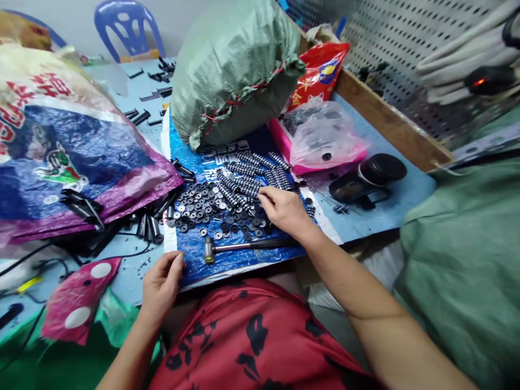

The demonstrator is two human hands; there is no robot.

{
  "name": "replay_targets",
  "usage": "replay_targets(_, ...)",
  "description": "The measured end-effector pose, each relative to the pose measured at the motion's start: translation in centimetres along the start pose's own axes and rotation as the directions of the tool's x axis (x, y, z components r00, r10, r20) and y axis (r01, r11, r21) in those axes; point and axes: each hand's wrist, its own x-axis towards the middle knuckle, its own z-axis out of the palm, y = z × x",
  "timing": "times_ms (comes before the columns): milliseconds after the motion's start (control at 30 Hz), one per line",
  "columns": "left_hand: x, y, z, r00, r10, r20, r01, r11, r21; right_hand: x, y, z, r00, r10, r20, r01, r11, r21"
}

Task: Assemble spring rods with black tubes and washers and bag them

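A small assembly workshop: pegboard wall (390, 49), loose washers (203, 203), hammer (239, 247).

A green woven sack (233, 67), tied with red cord, stood at the back of the counter (390, 208). Just beside it lay a red printed bag (320, 73) and a clear plastic bag (320, 138) on a pink tray (284, 149). A large printed sack (60, 141) filled the left side, with black tubes (150, 225) near its edge. A black cylinder (368, 179) rested to the right. A blue plastic chair (128, 27) stood behind, and a perforated panel (390, 49) rose on the right.
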Motion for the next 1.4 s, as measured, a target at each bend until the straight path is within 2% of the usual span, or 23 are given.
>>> replay_targets(100, 0.0, -0.8, -1.0, 1.000, 0.000, -0.007, 0.000, 1.000, -0.003, 0.0, 0.0, -0.1, 0.998, 0.057, 0.032, -0.052, 0.992, -0.118)
replay_targets(267, 0.6, -1.9, -0.8, 0.993, 0.121, 0.009, -0.121, 0.991, 0.061, -1.4, -2.6, 1.6, 0.966, 0.083, 0.245, -0.024, 0.972, -0.234)
replay_targets(433, 1.0, -3.0, -0.9, 0.993, 0.118, 0.005, -0.118, 0.989, 0.090, -1.5, -4.2, 3.2, 0.955, 0.141, 0.260, -0.049, 0.942, -0.333)
replay_targets(567, 1.1, -3.0, -0.7, 0.987, 0.158, -0.020, -0.155, 0.982, 0.107, -1.1, -3.9, 2.8, 0.950, 0.179, 0.256, -0.087, 0.938, -0.334)
replay_targets(667, 1.0, -2.9, -0.5, 0.984, 0.173, -0.035, -0.166, 0.976, 0.144, -1.0, -3.5, 2.4, 0.951, 0.164, 0.261, -0.077, 0.946, -0.314)
replay_targets(733, 1.0, -3.0, -0.5, 0.986, 0.166, -0.033, -0.159, 0.974, 0.160, -1.0, -3.1, 2.2, 0.963, 0.147, 0.225, -0.077, 0.953, -0.293)
replay_targets(833, 0.9, -3.2, -0.5, 0.988, 0.154, -0.024, -0.148, 0.975, 0.168, -1.3, -2.4, 2.0, 0.989, 0.113, 0.094, -0.092, 0.975, -0.204)
replay_targets(900, 1.0, -3.3, -0.3, 0.986, 0.165, -0.029, -0.157, 0.970, 0.187, -1.4, -1.9, 2.0, 0.992, 0.126, 0.017, -0.124, 0.989, -0.082)
replay_targets(1000, 1.0, -3.0, -0.1, 0.981, 0.193, -0.023, -0.183, 0.957, 0.225, -1.4, -1.2, 2.0, 0.986, 0.167, -0.023, -0.163, 0.979, 0.122)
replay_targets(1100, 0.9, -2.4, 0.0, 0.974, 0.225, -0.019, -0.213, 0.945, 0.250, -1.3, -0.7, 2.0, 0.986, 0.137, -0.092, -0.110, 0.962, 0.248)
replay_targets(1267, 0.6, -1.7, 0.0, 0.959, 0.284, -0.019, -0.268, 0.922, 0.281, -0.5, -0.3, 1.9, 0.951, 0.169, -0.259, -0.067, 0.930, 0.360)
replay_targets(1400, 0.6, -1.8, 0.0, 0.949, 0.314, -0.009, -0.298, 0.908, 0.296, 0.1, 0.1, 1.0, 0.911, 0.279, -0.304, -0.091, 0.854, 0.512)
